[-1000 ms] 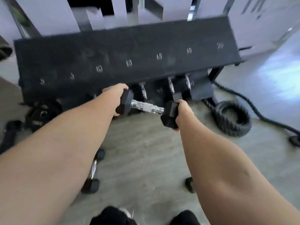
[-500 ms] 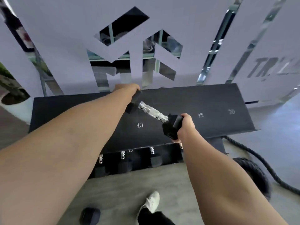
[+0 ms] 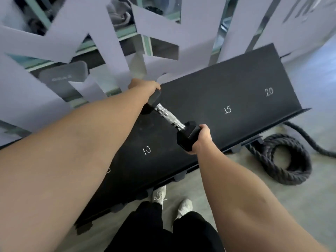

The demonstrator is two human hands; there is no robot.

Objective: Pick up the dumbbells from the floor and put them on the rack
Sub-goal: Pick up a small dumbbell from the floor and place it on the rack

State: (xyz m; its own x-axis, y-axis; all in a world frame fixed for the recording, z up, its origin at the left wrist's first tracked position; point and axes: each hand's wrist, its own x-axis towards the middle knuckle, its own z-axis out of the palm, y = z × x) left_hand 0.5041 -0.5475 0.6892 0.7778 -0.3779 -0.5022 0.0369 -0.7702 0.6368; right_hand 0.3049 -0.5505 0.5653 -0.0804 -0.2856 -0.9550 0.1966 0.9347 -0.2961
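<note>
Both hands grasp one dumbbell (image 3: 170,119) over the black rack (image 3: 241,84): the left hand (image 3: 144,87) is wrapped around the far hex head at about 11 o'clock, the right hand (image 3: 201,139) clamped on the near head at about 4 o'clock — the chrome handle runs bare between them. The dumbbell sits over the shelf between the chalked 10 (image 3: 146,150) and 15 (image 3: 227,110), whether touching it I cannot tell. A coiled rope (image 3: 283,160) lies on the floor at 3 o'clock — white shoes (image 3: 160,194) stand at 6.
</note>
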